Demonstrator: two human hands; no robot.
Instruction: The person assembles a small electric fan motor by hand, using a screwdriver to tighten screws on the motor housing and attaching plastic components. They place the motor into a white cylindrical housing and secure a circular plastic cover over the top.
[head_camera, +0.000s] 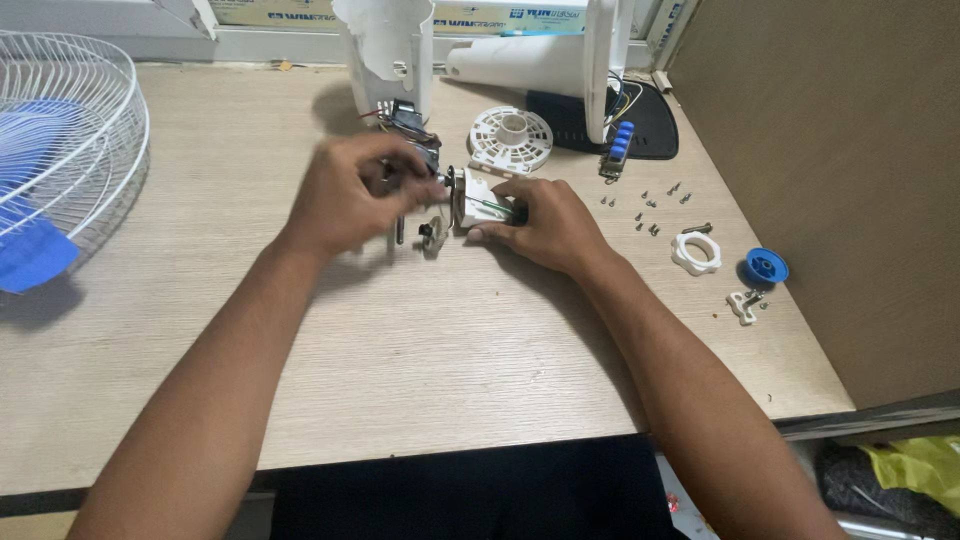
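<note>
1. My left hand (350, 195) is curled narrow, fingers bunched over a dark motor part with coloured wires (412, 128) near the middle of the wooden table (400, 340); it is blurred, so I cannot tell exactly what the fingertips pinch
2. My right hand (545, 225) is closed round a small white housing piece (480, 195), thumb below and fingers on top; the piece sits just above the table, between my two hands, with a thin green-tipped rod lying across it
3. A small metal bracket (432, 235) hangs or rests just below the gap between my hands; a short dark pin stands beside it
4. Behind my hands stands a white fan body (385, 50), upright and broken open, its wires running down to the motor part
5. To its right lies a round white slotted cover (510, 140), flat on the table; beyond it a white stand column (540, 60) lies over a dark base (640, 125), and a strip of blue push-buttons (618, 145) hangs by it
6. Loose screws (645, 210) are scattered to the right of my right hand, well apart from it; nearer the table edge lie a white ring nut (696, 252), a blue cap (766, 266) and a small white clip (743, 305)
7. Far left, a white wire guard (90, 120) holds a blue fan blade (35, 250)
</note>
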